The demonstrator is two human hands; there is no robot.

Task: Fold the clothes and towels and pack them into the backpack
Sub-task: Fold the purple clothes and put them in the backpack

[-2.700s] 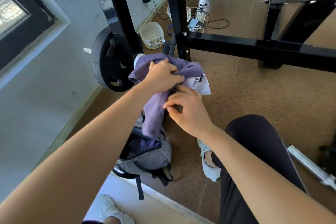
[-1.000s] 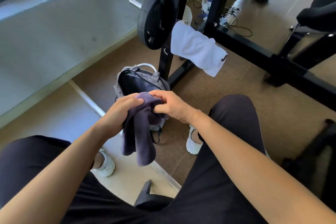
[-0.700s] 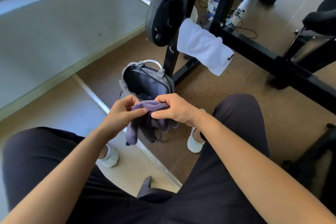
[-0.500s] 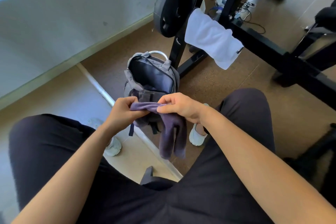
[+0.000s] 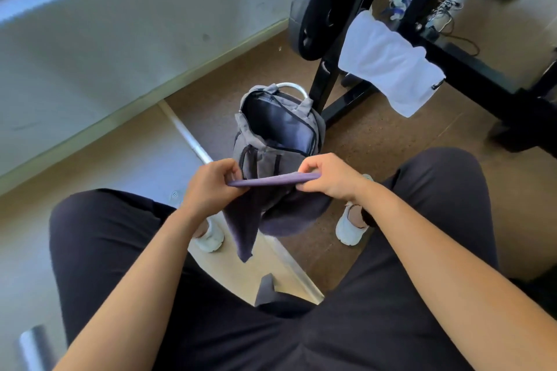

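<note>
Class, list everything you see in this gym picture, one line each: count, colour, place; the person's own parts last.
rack: one, black, top right
weight plate: one, black, hung on the rack's left side
white towel: one, white, draped over the rack's bar
backpack: one, grey, standing open beside the rack's foot
purple cloth: one, purple, held taut in front of the backpack
shoes: two, white, either side of the hanging cloth
trousers: one pair, black, on the legs
left grip: one, bare hand, pinching the cloth's left end
right grip: one, bare hand, pinching its right end
</note>
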